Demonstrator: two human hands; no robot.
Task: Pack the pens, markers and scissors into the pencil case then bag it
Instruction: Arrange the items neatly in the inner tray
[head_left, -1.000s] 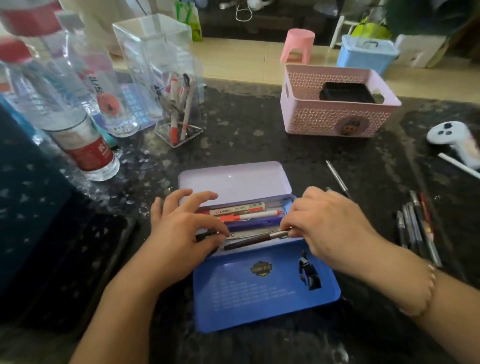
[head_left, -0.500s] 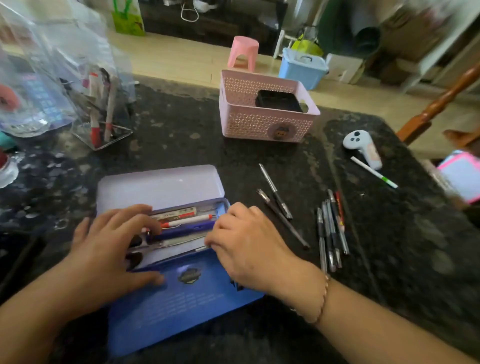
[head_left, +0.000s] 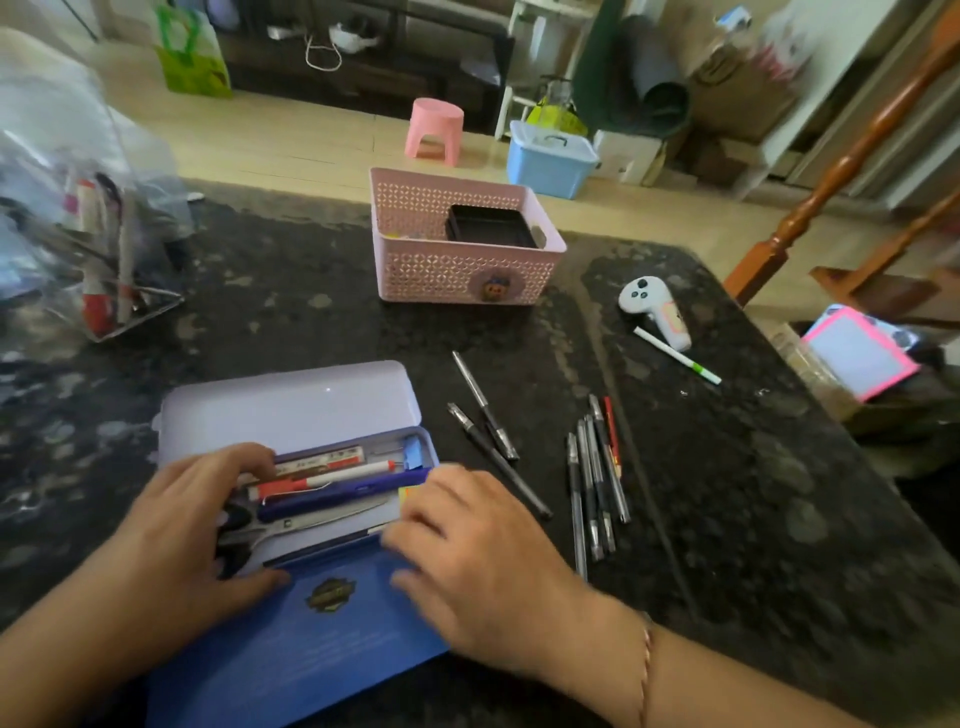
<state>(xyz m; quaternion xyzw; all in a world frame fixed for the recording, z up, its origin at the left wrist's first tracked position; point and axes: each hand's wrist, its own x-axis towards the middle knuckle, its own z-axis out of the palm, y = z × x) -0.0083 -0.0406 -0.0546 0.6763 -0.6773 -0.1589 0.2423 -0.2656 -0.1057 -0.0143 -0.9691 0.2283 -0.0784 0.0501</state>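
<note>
Resting hands: left hand and right hand lie on the open pencil case, fingers loosely spread, gripping nothing
Case contents: scissors, purple pen, red-and-white marker
Tabletop, right: loose pens beside the case
Farther: pink basket

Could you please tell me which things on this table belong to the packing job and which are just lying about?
Job:
pencil case
scissors
two dark pens
pen cluster
white marker

Lying about:
pink basket
white controller
pink-framed tablet
</note>
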